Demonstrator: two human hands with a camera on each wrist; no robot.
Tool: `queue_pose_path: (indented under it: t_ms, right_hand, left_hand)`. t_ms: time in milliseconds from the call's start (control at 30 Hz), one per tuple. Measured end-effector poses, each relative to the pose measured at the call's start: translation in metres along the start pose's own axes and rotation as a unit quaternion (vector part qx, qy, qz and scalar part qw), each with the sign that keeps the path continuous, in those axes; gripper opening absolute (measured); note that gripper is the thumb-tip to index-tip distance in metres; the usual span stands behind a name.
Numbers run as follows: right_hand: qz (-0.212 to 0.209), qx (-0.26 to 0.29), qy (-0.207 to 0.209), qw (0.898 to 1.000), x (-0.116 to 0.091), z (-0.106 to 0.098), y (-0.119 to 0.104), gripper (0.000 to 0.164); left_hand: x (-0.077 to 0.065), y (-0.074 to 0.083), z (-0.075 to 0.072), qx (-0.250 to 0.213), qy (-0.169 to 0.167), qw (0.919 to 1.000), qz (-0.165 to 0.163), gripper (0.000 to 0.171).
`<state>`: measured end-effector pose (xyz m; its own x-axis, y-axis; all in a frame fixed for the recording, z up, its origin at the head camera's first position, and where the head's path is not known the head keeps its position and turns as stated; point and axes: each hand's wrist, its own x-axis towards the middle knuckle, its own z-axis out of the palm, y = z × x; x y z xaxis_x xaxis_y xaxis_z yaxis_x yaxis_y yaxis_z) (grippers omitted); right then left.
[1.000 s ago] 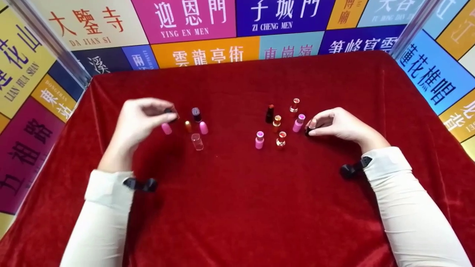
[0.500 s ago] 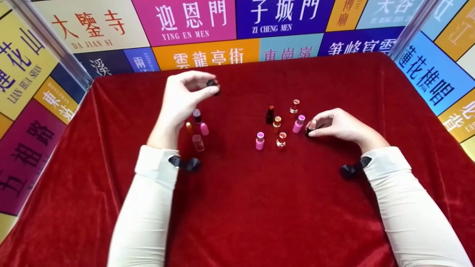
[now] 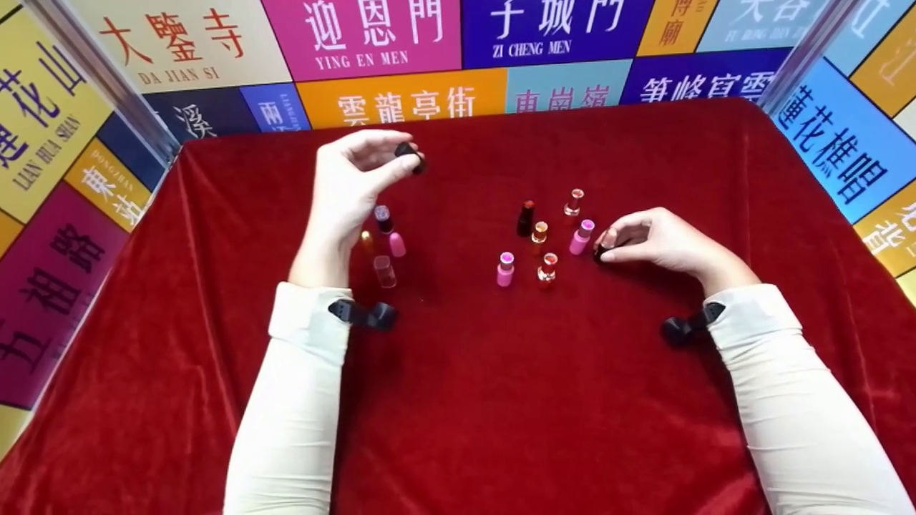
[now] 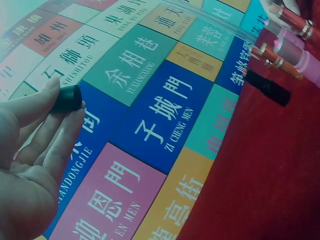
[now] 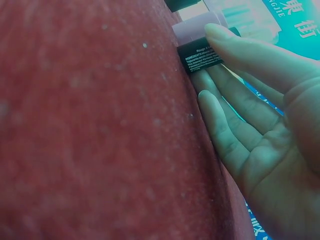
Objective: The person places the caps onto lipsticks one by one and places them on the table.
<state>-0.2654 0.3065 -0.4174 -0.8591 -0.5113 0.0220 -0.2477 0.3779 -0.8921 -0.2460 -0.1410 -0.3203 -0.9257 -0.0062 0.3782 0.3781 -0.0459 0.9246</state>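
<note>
Left fingers [image 3: 379, 136]: pinching black cap [image 3: 409, 158], eleven o'clock
Right fingers [image 5: 245, 92]: pinching bare lipstick [image 5: 200, 55], two o'clock
Uncapped: six more standing lipsticks [image 3: 505, 275]
Capped: none seen

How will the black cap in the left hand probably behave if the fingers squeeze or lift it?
The black cap is probably stiff: it shows no dent where the left hand pinches it. It looks smooth, so might slip, and small, so is likely light.

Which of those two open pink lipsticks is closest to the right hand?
The pink cylindrical lipstick standing just left of the black-based cylindrical lipstick the right hand pinches; the other pink one stands farther left.
</note>
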Motion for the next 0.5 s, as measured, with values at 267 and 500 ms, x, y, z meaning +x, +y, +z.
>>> queue_pose_path:
  t_ms: [267, 500]
  right_hand:
    - [0.003, -0.021, 0.011, 1.000, -0.0013, 0.0005, -0.0008, 0.021]
    - [-0.003, -0.007, 0.035, 0.999, -0.0036, -0.0024, -0.0011, 0.022]
  left_hand:
    - [-0.0014, 0.0063, 0.0024, 0.003, -0.005, 1.0000, 0.006, 0.022]
    - [-0.0023, 0.0042, 0.0041, 0.009, -0.006, 0.9999, 0.003, 0.022]
